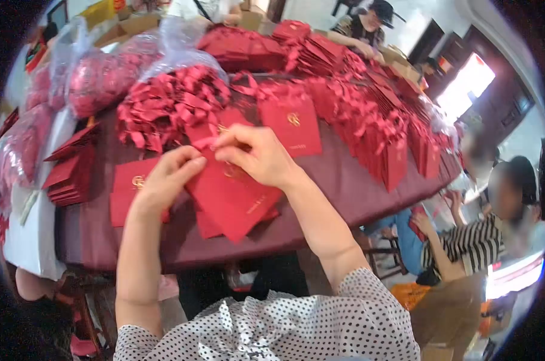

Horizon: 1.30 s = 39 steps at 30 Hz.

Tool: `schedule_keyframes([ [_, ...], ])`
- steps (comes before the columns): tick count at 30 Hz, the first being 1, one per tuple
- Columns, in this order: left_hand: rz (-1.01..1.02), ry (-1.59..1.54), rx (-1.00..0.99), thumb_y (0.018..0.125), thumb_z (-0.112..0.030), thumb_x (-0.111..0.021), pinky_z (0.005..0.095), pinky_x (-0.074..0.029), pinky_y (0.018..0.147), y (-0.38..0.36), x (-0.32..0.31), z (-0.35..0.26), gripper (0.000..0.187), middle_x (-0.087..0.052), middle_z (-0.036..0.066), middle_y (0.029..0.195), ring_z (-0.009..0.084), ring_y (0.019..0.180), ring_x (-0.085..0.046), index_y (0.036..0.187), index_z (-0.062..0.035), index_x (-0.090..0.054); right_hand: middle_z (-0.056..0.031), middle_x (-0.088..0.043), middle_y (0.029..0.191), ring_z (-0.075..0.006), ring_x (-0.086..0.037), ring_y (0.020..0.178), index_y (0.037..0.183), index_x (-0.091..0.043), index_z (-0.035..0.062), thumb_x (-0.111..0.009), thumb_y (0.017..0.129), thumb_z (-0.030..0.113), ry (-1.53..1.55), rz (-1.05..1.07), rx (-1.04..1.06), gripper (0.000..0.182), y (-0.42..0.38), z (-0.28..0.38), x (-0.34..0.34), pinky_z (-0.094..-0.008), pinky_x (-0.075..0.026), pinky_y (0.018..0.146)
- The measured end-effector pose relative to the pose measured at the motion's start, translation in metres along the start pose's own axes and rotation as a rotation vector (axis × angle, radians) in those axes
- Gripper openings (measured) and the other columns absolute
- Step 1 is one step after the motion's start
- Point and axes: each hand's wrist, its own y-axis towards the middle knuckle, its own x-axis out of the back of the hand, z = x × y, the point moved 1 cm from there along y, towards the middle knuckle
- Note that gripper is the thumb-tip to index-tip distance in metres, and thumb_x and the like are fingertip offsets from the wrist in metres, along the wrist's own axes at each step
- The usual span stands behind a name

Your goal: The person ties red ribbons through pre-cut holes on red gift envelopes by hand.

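Note:
Both my hands are over a red bag (pixel 239 198) with gold print, which lies tilted on other red bags near the table's front edge. My right hand (pixel 257 153) pinches a pinkish-red ribbon (pixel 206 143) at the bag's top. Thumb and fingers of my left hand (pixel 171 174) are pressed together at the ribbon's left side; what they hold is too small to make out. Another red bag (pixel 128 180) lies flat beside my left hand. Behind my hands is a heap of red ribbons (pixel 170 102) spilling from a clear plastic bag (pixel 185 45).
Rows of red bags (pixel 368 132) line the right of the dark red table (pixel 344 192). Filled plastic bags (pixel 101 78) and a stack of red bags (pixel 74 168) stand left. People sit at the far side (pixel 368 30) and at the right (pixel 471 240).

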Motion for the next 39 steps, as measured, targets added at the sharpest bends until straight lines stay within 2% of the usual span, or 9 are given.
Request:
schedule_keyframes([
  [4,0.063,-0.135,-0.027,0.091,-0.021,-0.057,0.0198,-0.041,0.072,0.003,0.004,0.008,0.018,-0.057,-0.005,0.086,0.0039,0.081,-0.05,0.096,-0.0039,-0.06,-0.0063,-0.062,0.077,-0.01,-0.058,0.072,0.088,-0.062,0.0012,-0.065,0.083,0.011,-0.066,-0.014,0.185,0.011,0.002,0.004,-0.015,-0.0247,-0.045,0.064],
  [7,0.068,-0.347,0.061,0.09,-0.021,-0.059,0.0231,-0.044,0.081,0.003,0.007,0.004,0.021,-0.062,0.0,0.095,0.0074,0.091,-0.056,0.101,-0.0036,-0.061,-0.0018,-0.061,0.082,-0.0063,-0.055,0.076,0.089,-0.063,0.0002,-0.064,0.084,0.009,0.113,-0.019,-0.136,0.01,-0.003,0.0,-0.02,-0.0223,-0.044,0.066],
  [11,0.028,-0.465,-0.006,0.086,-0.017,-0.063,0.0217,-0.045,0.077,0.006,0.006,0.014,0.011,-0.063,-0.001,0.091,0.0065,0.084,-0.057,0.089,-0.0065,-0.06,-0.0023,-0.064,0.086,-0.0077,-0.057,0.081,0.094,-0.065,-0.0013,-0.064,0.083,0.004,0.261,-0.065,-0.122,0.012,-0.001,-0.007,-0.022,-0.0221,-0.046,0.073],
  [14,0.03,-0.416,-0.107,0.089,-0.017,-0.061,0.0217,-0.044,0.074,0.008,0.004,0.016,0.011,-0.06,-0.003,0.085,0.005,0.082,-0.054,0.087,-0.0064,-0.059,-0.0047,-0.065,0.088,-0.0105,-0.059,0.083,0.092,-0.066,-0.0003,-0.067,0.08,0.003,0.096,-0.028,0.042,0.013,0.0,-0.005,-0.019,-0.0243,-0.047,0.077],
  [18,-0.079,-0.176,-0.201,0.091,-0.021,-0.057,0.0201,-0.04,0.07,0.016,0.011,0.027,0.013,-0.056,-0.006,0.084,0.0022,0.08,-0.049,0.087,-0.009,-0.06,-0.0064,-0.067,0.09,-0.0135,-0.06,0.087,0.092,-0.068,0.0011,-0.069,0.079,0.007,0.032,-0.065,-0.02,0.015,0.0,-0.006,-0.021,-0.0271,-0.047,0.08],
  [24,-0.125,-0.325,-0.158,0.093,-0.024,-0.055,0.0184,-0.042,0.066,0.014,0.004,0.02,0.019,-0.058,-0.006,0.08,0.0013,0.073,-0.05,0.083,-0.0079,-0.057,-0.0038,-0.061,0.092,-0.0094,-0.055,0.083,0.104,-0.065,0.0044,-0.058,0.088,0.009,0.034,-0.028,-0.117,0.018,0.0,-0.014,-0.019,-0.0234,-0.045,0.073],
  [31,-0.125,-0.284,-0.19,0.094,-0.024,-0.054,0.0182,-0.04,0.064,0.016,0.005,0.023,0.019,-0.054,-0.008,0.078,0.0003,0.072,-0.047,0.083,-0.008,-0.055,-0.0006,-0.063,0.074,-0.0065,-0.055,0.068,0.089,-0.065,0.0011,-0.066,0.082,0.009,0.023,-0.129,-0.111,0.011,-0.003,-0.012,-0.026,-0.0221,-0.046,0.063],
  [33,-0.09,-0.216,-0.185,0.093,-0.022,-0.054,0.0206,-0.042,0.08,0.017,0.009,0.027,0.017,-0.061,-0.003,0.091,0.004,0.086,-0.053,0.093,-0.0063,-0.06,-0.0019,-0.063,0.074,-0.0067,-0.056,0.067,0.086,-0.065,0.0011,-0.067,0.08,0.009,-0.049,-0.128,-0.105,0.01,-0.003,-0.012,-0.028,-0.0225,-0.046,0.061],
  [39,-0.09,-0.14,-0.201,0.094,-0.022,-0.052,0.0219,-0.039,0.083,0.017,0.004,0.03,0.02,-0.06,-0.003,0.091,0.0058,0.089,-0.051,0.093,-0.0033,-0.059,-0.0023,-0.063,0.073,-0.0049,-0.054,0.064,0.082,-0.066,0.0009,-0.067,0.078,0.007,-0.177,-0.067,-0.151,0.008,-0.005,-0.006,-0.024,-0.0218,-0.045,0.056],
])
